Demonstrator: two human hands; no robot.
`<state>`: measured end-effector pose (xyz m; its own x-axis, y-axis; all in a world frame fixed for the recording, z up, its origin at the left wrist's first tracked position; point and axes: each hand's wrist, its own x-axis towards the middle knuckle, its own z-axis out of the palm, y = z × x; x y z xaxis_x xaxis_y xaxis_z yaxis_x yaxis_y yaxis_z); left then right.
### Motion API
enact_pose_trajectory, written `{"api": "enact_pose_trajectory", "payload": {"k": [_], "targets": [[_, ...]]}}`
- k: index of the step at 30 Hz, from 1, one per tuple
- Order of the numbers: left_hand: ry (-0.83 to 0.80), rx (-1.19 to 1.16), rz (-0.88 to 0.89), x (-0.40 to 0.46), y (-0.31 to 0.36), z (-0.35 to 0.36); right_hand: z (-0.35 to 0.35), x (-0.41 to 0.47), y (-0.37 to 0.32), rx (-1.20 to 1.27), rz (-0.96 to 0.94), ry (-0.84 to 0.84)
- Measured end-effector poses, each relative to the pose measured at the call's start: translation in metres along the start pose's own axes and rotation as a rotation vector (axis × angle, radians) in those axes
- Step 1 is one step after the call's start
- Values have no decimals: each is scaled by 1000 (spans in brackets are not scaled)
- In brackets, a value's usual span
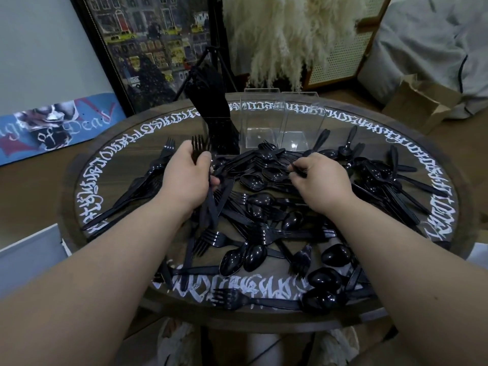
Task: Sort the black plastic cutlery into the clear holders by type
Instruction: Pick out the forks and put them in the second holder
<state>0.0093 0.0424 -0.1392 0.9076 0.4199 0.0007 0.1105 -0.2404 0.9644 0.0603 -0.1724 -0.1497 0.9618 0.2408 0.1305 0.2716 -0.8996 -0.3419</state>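
- The black plastic cutlery (264,207) is a glossy, tangled heap of forks, spoons and knives spread across the round tabletop (79,165), inside its ring of white lettering.
- Three clear holders stand at the far edge: the left holder (219,128) is packed with upright black pieces, while the middle holder (260,122) and the right holder (303,125) show bare bases.
- Which type fills the left holder is hard to make out; the pieces merge into one dark mass. Many pieces in the heap overlap and hide each other.
- The left hand (188,178) has its grip curled round a bundle of forks (204,180), tines up above the fingers, handles trailing below the palm, just in front of the left holder.
- The right hand (320,180) pinches one thin black handle (297,169) at the fingertips, over the spoons in the middle of the heap.
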Motion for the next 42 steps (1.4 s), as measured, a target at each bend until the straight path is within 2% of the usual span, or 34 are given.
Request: {"api": "enact_pose_trajectory", "payload": {"k": [6, 12, 20, 25, 29, 32, 37, 42], "targets": [[-34, 112, 12, 7, -7, 2, 14, 13, 2, -69, 20, -22], [-137, 178, -95, 12, -9, 9, 15, 14, 2, -193, -27, -121], [-195, 220, 17, 6, -3, 21, 1, 4, 7, -92, -66, -223], [-214, 150, 27, 2, 4, 25, -12, 0, 21, -30, -5, -133], [-175, 251, 72, -1, 11, 31, -27, 0, 19, 157, 39, -18], [-144, 284, 74, -4, 18, 37, -37, 1, 14, 335, 94, 6], [-136, 218, 53, -8, 26, 41, -48, -5, 5, 697, 178, -61], [-227, 37, -66, -16, 29, 43, -43, -8, -5, 1039, 331, -207]]}}
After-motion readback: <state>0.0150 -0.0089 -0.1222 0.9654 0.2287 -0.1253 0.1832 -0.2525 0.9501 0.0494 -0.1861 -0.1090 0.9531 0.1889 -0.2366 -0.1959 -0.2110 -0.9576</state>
